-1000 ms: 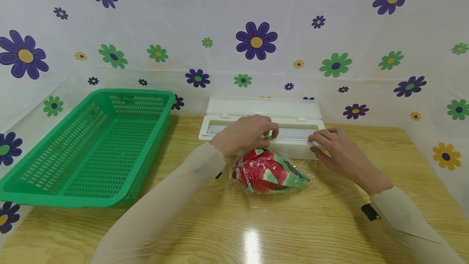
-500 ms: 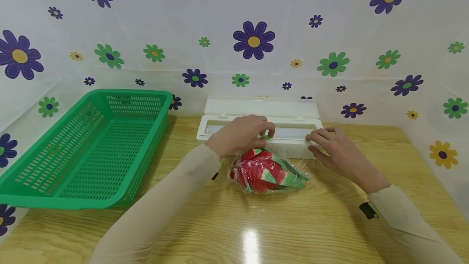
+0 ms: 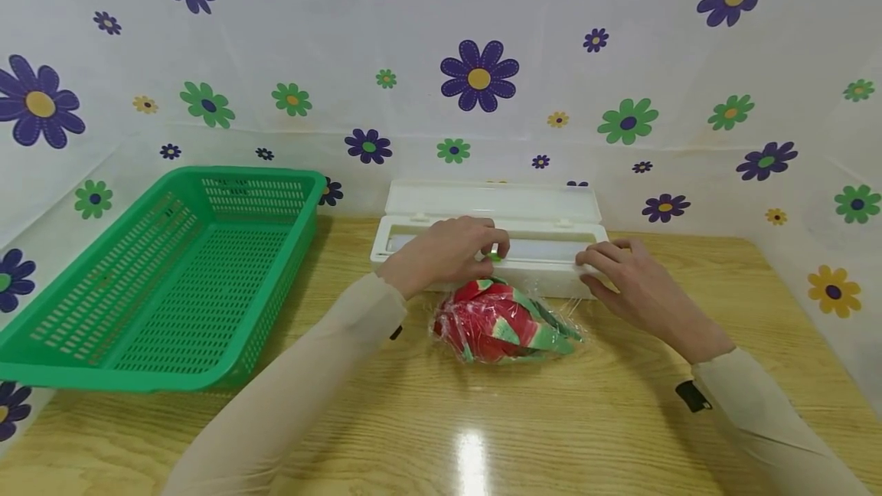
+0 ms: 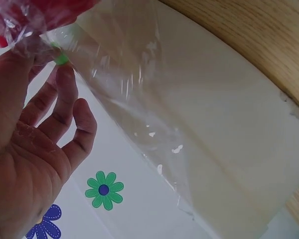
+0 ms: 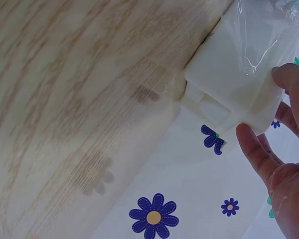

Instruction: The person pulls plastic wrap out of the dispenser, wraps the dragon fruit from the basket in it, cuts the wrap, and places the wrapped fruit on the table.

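1 green tab (image 4: 62, 59), 1 white box (image 3: 540, 280), 1 wrapped bundle (image 3: 499, 324), 1 basket (image 3: 200, 289).

A table (image 3: 592, 427) screened by flowered sheeting (image 3: 537, 14); type of room indeterminate.
The white sheeting, printed with purple, green and yellow flowers (image 3: 479, 78), closes the back and both sides, hiding the room beyond. A green basket (image 3: 124, 379) and white film box (image 3: 551, 277) are kitchen-type wares, insufficient to establish a kitchen.

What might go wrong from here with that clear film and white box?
The clear film over the white box and wrapped bundle might tear crookedly. The box could shift if the right hand, at its end, slips. The green piece pinched by the left hand might slip.
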`<action>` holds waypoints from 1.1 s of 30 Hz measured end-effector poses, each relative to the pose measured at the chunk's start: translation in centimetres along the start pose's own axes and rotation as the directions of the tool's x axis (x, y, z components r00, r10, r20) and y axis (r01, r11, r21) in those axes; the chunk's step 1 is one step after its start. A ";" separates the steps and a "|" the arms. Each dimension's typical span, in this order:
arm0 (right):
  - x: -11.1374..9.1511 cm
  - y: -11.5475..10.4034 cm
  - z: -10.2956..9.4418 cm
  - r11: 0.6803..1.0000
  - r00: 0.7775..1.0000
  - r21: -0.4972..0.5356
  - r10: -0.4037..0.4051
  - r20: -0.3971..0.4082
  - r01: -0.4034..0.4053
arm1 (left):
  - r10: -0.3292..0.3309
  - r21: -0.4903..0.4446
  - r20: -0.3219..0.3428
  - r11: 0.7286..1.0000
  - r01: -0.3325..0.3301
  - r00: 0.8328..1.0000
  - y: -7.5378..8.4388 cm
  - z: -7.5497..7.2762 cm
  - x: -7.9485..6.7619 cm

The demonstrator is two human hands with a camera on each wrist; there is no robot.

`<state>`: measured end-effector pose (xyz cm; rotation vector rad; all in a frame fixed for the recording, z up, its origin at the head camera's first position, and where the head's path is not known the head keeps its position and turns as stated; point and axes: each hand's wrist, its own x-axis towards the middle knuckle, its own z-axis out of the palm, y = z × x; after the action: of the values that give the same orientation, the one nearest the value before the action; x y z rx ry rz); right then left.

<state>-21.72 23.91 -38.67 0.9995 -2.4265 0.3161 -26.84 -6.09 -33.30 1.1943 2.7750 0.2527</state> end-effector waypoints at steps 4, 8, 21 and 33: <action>0.0 0.0 0.0 1.000 1.000 -0.002 0.000 -0.001 0.000 | 0.008 -0.012 -0.009 1.000 -0.008 1.000 -0.1 -0.1 -0.2; 0.0 -0.1 0.0 1.000 1.000 0.003 0.008 0.004 -0.008 | 0.011 -0.019 -0.019 1.000 -0.011 1.000 -0.1 -0.1 -0.4; 0.0 -0.2 0.0 1.000 0.999 0.011 0.028 0.017 -0.028 | -0.001 -0.010 -0.018 1.000 0.001 1.000 -0.6 0.0 -0.7; 0.0 -0.2 -0.1 0.999 0.999 0.020 0.038 0.019 -0.038 | -0.013 -0.026 -0.057 1.000 0.012 0.998 -2.1 0.1 -2.4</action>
<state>-21.52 23.77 -38.60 0.9702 -2.4656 0.3469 -26.66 -9.30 -33.77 1.1817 2.8175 0.3249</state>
